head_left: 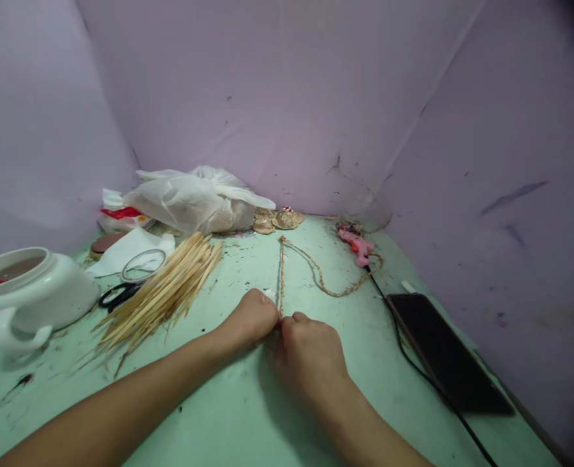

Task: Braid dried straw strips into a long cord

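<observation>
A thin braided straw cord (282, 275) runs straight up the green table from between my hands, bends near the back and loops off to the right. My left hand (256, 316) is closed around the cord's near end. Right beside it, my right hand (310, 353) is closed too, its fingers pinched at the same end. The very tip of the cord is hidden by my fingers. Left of my hands lies a bundle of dry straw strips (165, 292), partly over black-handled scissors (119, 296).
A white pot (67, 292) with brownish liquid stands at left, near a tape ring (143, 266). Behind are a white plastic bag (184, 198) and woven straw pieces (287, 219). At right are a pink glue gun (358, 246), its black cable and a dark phone (447, 353).
</observation>
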The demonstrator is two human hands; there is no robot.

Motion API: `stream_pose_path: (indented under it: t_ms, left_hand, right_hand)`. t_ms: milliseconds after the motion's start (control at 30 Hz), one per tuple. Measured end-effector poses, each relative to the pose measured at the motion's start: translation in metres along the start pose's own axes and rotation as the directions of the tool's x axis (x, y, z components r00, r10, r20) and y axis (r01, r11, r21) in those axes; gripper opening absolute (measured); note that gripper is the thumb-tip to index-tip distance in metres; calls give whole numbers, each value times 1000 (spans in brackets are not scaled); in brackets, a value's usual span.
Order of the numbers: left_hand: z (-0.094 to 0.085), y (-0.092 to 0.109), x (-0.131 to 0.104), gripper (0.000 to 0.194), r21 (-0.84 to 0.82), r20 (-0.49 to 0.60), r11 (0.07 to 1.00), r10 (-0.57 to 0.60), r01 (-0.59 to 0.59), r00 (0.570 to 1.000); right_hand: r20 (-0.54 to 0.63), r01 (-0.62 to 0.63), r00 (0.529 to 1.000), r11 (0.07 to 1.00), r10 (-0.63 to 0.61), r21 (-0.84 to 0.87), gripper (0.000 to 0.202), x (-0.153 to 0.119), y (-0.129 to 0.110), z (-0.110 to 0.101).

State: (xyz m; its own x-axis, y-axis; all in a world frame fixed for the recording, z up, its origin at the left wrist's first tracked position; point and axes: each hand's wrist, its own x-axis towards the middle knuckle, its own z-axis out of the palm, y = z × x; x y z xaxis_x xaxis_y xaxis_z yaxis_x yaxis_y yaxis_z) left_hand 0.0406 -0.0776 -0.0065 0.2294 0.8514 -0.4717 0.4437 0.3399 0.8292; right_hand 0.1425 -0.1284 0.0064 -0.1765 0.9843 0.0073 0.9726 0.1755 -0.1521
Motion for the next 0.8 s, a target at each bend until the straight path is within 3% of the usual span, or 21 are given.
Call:
stream_pose_path:
  t_ms: [100, 267, 400, 467, 533, 567, 667, 733, 800]
  left_hand:
    - [-3, 3, -3, 16, -79, 93, 994, -69, 76, 993]
    - [-6, 0, -2, 12, -88, 131, 994, 78, -67, 988]
    - [-9, -1, 1, 6, -3, 129, 990, 138, -139, 982]
    - [-12, 1, 1, 6, 12, 146, 986, 163, -167, 976]
    - [-15, 2, 0, 8, 9, 173, 980, 194, -199, 966]
    - [-17, 3, -1, 8, 3, 187, 977, 211, -215, 960]
    - [-19, 2, -1, 11, -14, 220, 970, 239, -242, 946]
    - [-19, 2, -1, 12, -24, 244, 972, 233, -234, 941]
    - [-19, 1, 0, 9, -11, 259, 982, 183, -187, 948]
  right_hand:
    - [41, 38, 998, 999, -37, -16, 20, -6, -8, 4]
    - [78, 58, 995, 998, -58, 9, 24, -11, -14, 2]
    - [69, -13, 998, 977, -2, 215, 19, 0, 7, -11]
    - [51, -89, 996, 875, 73, 476, 27, 10, 22, -13]
    - [62, -171, 981, 662, 185, 730, 26, 20, 32, -10]
    - [140, -223, 971, 526, 192, 821, 23, 24, 33, -8]
    - [415, -412, 910, 166, 21, 896, 12, 27, 28, 0]
    - [474, -470, 880, 97, -19, 877, 10, 26, 23, 4]
    - [459, -459, 888, 159, 40, 874, 14, 26, 22, 9]
